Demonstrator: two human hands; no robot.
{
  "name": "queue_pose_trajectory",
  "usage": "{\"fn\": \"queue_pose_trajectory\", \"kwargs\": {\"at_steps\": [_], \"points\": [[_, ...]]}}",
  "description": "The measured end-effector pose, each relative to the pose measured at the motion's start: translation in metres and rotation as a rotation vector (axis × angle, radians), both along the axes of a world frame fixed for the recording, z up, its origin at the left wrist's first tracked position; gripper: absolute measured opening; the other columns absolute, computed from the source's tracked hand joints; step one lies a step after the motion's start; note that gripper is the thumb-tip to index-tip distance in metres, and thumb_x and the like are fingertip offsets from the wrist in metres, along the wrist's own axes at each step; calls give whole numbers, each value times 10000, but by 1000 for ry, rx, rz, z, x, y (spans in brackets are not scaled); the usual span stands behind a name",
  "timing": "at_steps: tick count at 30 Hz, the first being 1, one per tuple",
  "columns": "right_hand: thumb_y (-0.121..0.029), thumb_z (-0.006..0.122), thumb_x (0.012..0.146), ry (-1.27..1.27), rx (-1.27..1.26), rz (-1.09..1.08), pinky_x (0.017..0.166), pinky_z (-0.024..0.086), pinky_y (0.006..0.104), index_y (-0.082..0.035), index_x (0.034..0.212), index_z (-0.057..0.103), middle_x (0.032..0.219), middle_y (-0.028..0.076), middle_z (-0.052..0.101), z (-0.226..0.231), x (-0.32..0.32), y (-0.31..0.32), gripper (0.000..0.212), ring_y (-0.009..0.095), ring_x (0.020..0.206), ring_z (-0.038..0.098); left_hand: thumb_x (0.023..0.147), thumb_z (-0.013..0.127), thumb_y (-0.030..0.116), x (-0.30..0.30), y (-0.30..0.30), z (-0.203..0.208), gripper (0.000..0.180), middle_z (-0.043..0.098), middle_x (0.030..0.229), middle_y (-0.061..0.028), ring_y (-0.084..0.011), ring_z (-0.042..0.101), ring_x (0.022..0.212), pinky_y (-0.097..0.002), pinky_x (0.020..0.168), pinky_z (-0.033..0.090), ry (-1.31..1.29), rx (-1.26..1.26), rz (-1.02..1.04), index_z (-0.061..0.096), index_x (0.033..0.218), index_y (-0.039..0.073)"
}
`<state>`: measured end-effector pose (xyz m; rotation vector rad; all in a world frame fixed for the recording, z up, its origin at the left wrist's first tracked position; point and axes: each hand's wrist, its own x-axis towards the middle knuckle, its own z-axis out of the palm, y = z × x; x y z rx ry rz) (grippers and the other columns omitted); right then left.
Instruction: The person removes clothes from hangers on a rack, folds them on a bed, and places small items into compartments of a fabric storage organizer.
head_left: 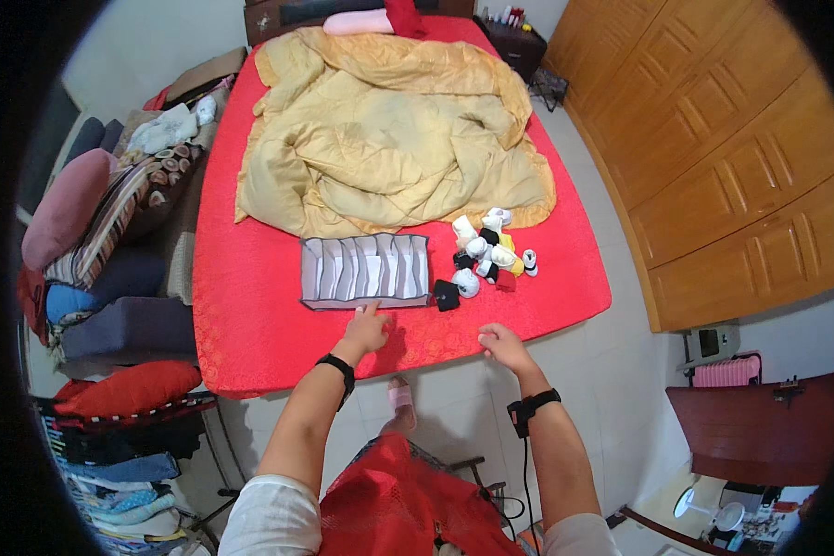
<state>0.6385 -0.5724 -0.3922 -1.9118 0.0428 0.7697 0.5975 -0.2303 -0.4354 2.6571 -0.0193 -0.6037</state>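
Note:
A grey fabric divider organizer (366, 302) with a dark trim lies near the front edge of the bed. Wavy light partitions split it into several narrow slots. My left hand (369, 330) is at its front edge with fingers stretched out, holding nothing; whether the fingertips touch the rim is hard to tell. To the organizer's right is a loose pile of small balled cloth items that look like socks (480, 248), in white, black, yellow and red. My right hand (504, 347) hovers nearer me, below that pile, its fingers loosely bent and apart with nothing visible in them.
A red-covered bed (269, 343) carries a crumpled yellow quilt (389, 139) at the back. Cushions and clothes crowd a sofa (130, 329) at left, above a rack of garments (130, 463). Wooden wardrobes (713, 139) stand at right. A cable (526, 473) hangs from my right wristband.

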Motion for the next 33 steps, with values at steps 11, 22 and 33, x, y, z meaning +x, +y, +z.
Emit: {"fn": "queue_pose_trajectory", "kwargs": {"at_steps": [11,22,33], "points": [[-238,674,889,-142,-263,-110,586,499,276,-33,1198,581,970,55,615,-109,134,-77,382,131,756,592,780,643,192,64,-19,-82,430,426,1461,-113,-505,389,1287,-516,1026,446,-2,42,-13,663,1210,212],[-228,789,689,-149,-346,-90,1006,440,444,-43,1381,471,1271,265,533,-207,303,-157,784,383,1163,543,775,619,109,54,-77,-91,174,650,901,-139,-362,583,902,-467,809,466,-219,174,474,705,926,102],[-228,698,741,-39,-296,382,878,481,440,-56,1323,508,1200,195,595,-235,342,-136,637,327,1078,574,698,636,-19,63,-251,-60,253,487,1306,-201,-425,419,1236,-511,1031,358,-488,272,839,652,933,72]]}}
